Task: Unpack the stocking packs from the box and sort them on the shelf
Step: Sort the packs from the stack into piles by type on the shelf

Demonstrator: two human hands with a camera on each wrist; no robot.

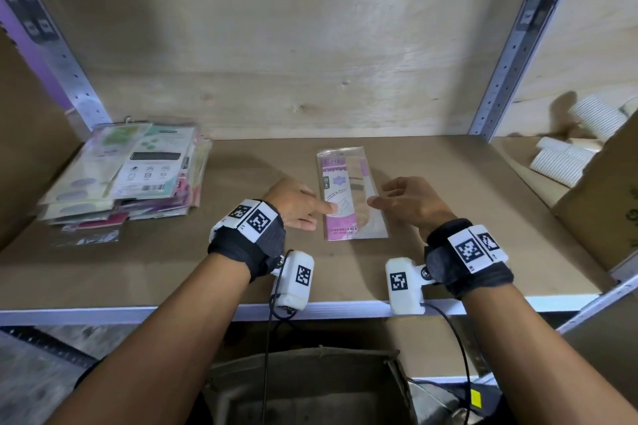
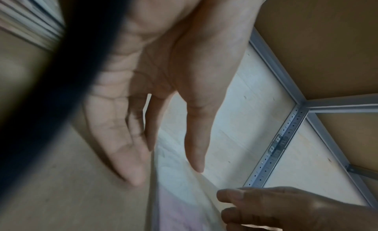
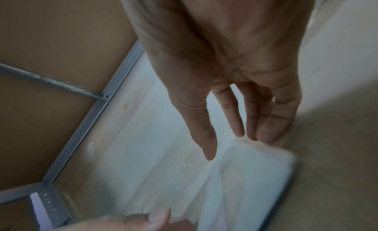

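Brown shelf (image 1: 448,203) carries one pack (image 1: 348,193) flat at its middle, well clear of the pile (image 1: 131,172) at left, left hand (image 1: 293,203) touching its edge with straight fingers, right hand (image 1: 407,200) relaxed just beside it.

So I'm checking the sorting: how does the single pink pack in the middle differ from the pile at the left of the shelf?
The pink pack lies alone and flat; the pile is many packs stacked unevenly. The pink pack shows its pink printed front; the pile's top pack shows a barcode and care symbols. The left hand touches the pink pack with a fingertip, the right hand beside it; nothing touches the pile. Both rest on the shelf in clear wrappers.
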